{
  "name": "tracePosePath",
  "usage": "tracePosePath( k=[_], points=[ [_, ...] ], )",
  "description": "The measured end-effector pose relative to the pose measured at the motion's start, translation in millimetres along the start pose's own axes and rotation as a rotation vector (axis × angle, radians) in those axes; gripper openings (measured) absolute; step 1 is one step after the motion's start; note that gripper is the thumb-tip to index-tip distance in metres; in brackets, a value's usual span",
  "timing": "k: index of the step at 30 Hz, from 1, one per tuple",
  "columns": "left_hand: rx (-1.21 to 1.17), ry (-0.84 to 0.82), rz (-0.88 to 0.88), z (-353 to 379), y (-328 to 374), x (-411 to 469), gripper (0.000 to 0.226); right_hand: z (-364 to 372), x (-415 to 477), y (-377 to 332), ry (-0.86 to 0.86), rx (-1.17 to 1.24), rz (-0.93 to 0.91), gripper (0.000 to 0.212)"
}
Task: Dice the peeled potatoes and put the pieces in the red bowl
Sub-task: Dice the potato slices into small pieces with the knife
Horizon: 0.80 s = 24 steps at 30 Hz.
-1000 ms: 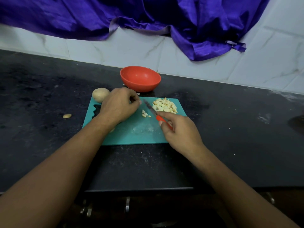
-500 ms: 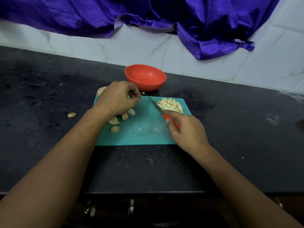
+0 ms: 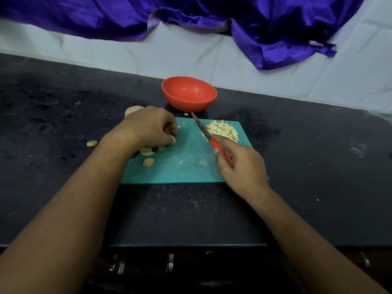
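Note:
A teal cutting board (image 3: 182,166) lies on the black counter. My left hand (image 3: 148,129) is at the board's left part with fingers curled over potato slices (image 3: 147,151); a slice shows at its fingertips. One more slice (image 3: 148,162) lies loose just below. My right hand (image 3: 241,166) grips a knife (image 3: 202,129) by its red handle, the blade pointing up-left beside a heap of diced potato (image 3: 222,130) at the board's far right corner. The red bowl (image 3: 188,94) stands behind the board. A whole potato (image 3: 132,110) peeks out behind my left hand.
A stray potato slice (image 3: 91,143) lies on the counter left of the board. A purple cloth (image 3: 212,15) hangs over the white tiled wall behind. The counter's front edge runs near my forearms, with drawer handles (image 3: 169,265) below.
My left hand has drawn back to the potato slices at the board's left. The small cut pieces in the board's middle are gone and the knife now lies beside the diced heap.

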State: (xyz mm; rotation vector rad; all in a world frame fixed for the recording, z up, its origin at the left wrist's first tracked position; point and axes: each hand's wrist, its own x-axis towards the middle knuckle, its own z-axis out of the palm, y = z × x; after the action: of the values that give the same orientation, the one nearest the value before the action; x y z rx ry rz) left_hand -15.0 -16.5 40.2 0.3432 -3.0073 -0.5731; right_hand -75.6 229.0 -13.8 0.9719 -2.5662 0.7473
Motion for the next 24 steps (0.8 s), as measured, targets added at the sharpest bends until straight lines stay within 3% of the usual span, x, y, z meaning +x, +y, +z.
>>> tracePosePath(
  k=[15, 21, 24],
  points=[
    [-0.024, -0.006, 0.016, 9, -9, 11, 0.011, -2, 0, -1, -0.020, 0.005, 0.007, 0.041],
    [-0.201, 0.201, 0.117, 20, 8, 11, 0.016, -1, -1, -2, -0.014, 0.002, 0.010, 0.041],
    [-0.216, 0.193, 0.145, 28, 18, 11, 0.010, -2, -1, -3, -0.025, -0.012, 0.010, 0.041]
  ],
)
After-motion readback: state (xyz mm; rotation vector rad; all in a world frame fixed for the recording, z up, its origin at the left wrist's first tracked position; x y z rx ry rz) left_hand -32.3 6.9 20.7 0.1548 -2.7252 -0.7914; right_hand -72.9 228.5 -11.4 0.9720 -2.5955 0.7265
